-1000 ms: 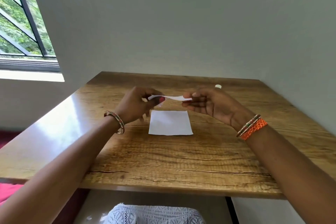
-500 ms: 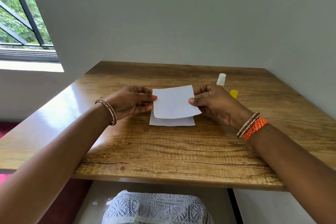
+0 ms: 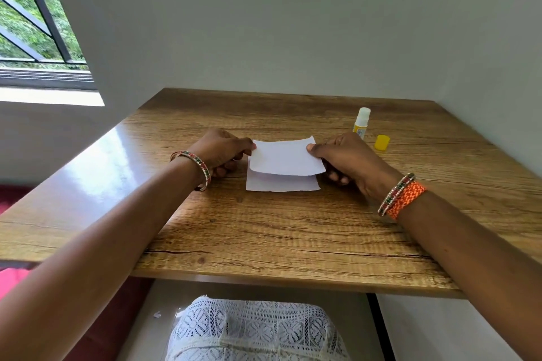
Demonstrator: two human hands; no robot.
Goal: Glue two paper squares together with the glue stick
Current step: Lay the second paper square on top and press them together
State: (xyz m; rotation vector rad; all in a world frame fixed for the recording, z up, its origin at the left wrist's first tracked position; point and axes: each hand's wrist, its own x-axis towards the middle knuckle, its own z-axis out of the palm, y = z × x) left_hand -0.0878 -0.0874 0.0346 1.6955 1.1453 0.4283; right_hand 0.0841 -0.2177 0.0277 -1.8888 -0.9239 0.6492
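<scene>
Two paper squares: upper square [image 3: 286, 158] pinched by both hands, left [image 3: 221, 151] and right [image 3: 349, 160], above lower square [image 3: 281, 183].

Upper square [image 3: 286, 158]: white, slightly curled — I hold it by both side edges, above the other.
Lower square [image 3: 282, 183]: white, flat on my table, partly covered.
Glue stick [image 3: 361, 122]: upright, uncapped — yellow cap [image 3: 382, 142] just beside it.

Glue stick [image 3: 361, 121] behind papers [image 3: 283, 182], cap [image 3: 382, 142] right.
</scene>
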